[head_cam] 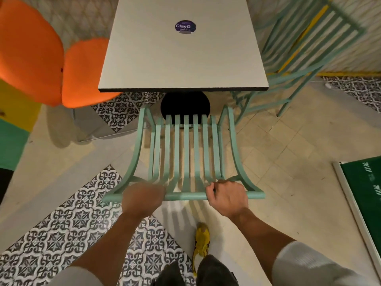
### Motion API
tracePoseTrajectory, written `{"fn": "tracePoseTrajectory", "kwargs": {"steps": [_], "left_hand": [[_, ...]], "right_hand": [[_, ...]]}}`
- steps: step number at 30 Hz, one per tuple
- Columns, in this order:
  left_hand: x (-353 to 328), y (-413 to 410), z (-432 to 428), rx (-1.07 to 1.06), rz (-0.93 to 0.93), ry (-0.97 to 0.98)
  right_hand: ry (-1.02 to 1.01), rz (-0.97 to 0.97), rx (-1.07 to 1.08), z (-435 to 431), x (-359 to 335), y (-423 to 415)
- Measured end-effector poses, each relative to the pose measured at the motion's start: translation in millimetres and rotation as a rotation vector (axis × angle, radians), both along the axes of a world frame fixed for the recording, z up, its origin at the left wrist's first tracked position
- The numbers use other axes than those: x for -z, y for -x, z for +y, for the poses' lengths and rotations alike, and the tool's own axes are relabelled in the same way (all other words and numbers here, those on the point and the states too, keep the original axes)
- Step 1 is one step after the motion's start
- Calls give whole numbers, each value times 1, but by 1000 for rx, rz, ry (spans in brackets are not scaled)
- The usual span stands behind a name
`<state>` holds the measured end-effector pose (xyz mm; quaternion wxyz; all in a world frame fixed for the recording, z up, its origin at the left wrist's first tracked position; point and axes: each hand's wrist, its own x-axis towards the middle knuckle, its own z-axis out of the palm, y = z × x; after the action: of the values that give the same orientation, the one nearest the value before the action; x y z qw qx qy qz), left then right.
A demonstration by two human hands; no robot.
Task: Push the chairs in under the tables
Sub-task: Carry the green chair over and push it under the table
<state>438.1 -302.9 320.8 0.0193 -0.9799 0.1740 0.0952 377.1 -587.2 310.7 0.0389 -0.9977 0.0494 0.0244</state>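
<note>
A mint-green slatted chair (183,145) stands straight in front of me, its back toward me. Both of my hands grip its top rail: my left hand (142,198) to the left of the middle, my right hand (227,198) to the right. The chair's seat reaches under the near edge of a white square table (181,58), which carries a purple round sticker. The table's black round base (185,105) shows beyond the slats. The chair's front legs are hidden.
An orange padded chair (51,58) stands left of the table. A second mint-green slatted chair (305,48) stands at the table's right. A green board with a white frame (362,203) lies at the right edge. My yellow shoe (201,242) is behind the chair.
</note>
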Motion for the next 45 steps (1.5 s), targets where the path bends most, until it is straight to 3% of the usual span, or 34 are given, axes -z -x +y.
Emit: {"fn": "tracePoseTrajectory", "kwargs": {"steps": [3, 8, 12, 29, 32, 41, 45], "left_hand": [[0, -13, -4, -4, -32, 77], [6, -35, -6, -61, -33, 27], [9, -57, -7, 68, -68, 67], [-1, -128, -7, 155, -137, 148], [6, -134, -3, 267, -142, 60], [4, -142, -6, 320, -125, -32], [3, -140, -7, 331, -75, -98]], "right_hand": [[-6, -19, -18, -7, 1, -17], [16, -8, -37, -12, 2, -41], [29, -21, -46, -16, -2, -65], [34, 103, -24, -16, -9, -135], [17, 102, -28, -16, -11, -141], [16, 93, -36, -19, -5, -145], [36, 181, -133, -21, -9, -145]]}}
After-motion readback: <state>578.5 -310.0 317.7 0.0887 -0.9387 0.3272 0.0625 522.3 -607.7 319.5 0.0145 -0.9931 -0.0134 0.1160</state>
